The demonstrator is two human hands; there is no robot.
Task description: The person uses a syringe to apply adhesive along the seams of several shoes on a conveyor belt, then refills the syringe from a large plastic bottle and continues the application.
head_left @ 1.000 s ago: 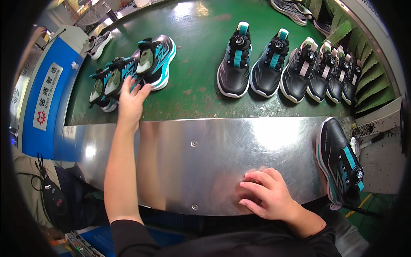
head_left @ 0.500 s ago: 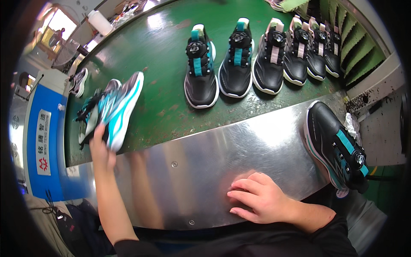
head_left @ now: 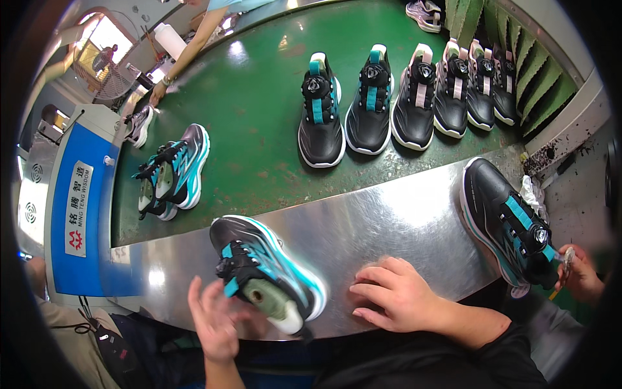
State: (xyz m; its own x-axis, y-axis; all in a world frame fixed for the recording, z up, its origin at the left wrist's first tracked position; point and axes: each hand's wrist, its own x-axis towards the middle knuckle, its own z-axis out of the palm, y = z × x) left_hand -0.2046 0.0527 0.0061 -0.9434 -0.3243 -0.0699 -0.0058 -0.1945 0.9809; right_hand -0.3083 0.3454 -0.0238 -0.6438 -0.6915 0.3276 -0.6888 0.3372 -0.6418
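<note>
Head view: see the left hand (head_left: 219, 321) spread open just beside the near shoe (head_left: 265, 259), fingers apart and blurred, closed on nothing visible; cannot tell whether touching it or just clear; find that shoe over the metal plate (head_left: 376, 227), toe angled away to the left, green lining (head_left: 271, 297) in sight, heel near the plate's front edge; too blurred to tell whether resting flat or tipped; note the right hand (head_left: 398, 295) on the plate, fingers loosely bent, gripping nothing visible, well apart from the far-right shoe (head_left: 499, 207) at the plate's end; at that shoe's heel, notice a co-worker's hand (head_left: 583, 279) with a small silvery item (head_left: 569, 257).

To handle the near shoe well, best steady its side with the free right hand; bring the heel fully over the metal, clear of the front edge; take hold by the firm sole rather than the soft upper; loosen the fingers only with the shoe flat and stable.

For containers, look to the white bottle (head_left: 170, 42) at the back; cannot tell its contents; look also into the near shoe's opening, with that lining and a dark round mark, no loose item made out; farther off, see two turquoise-soled shoes (head_left: 191, 168) at left and six black shoes (head_left: 413, 120) in a row, all on the green surface (head_left: 259, 149).
</note>
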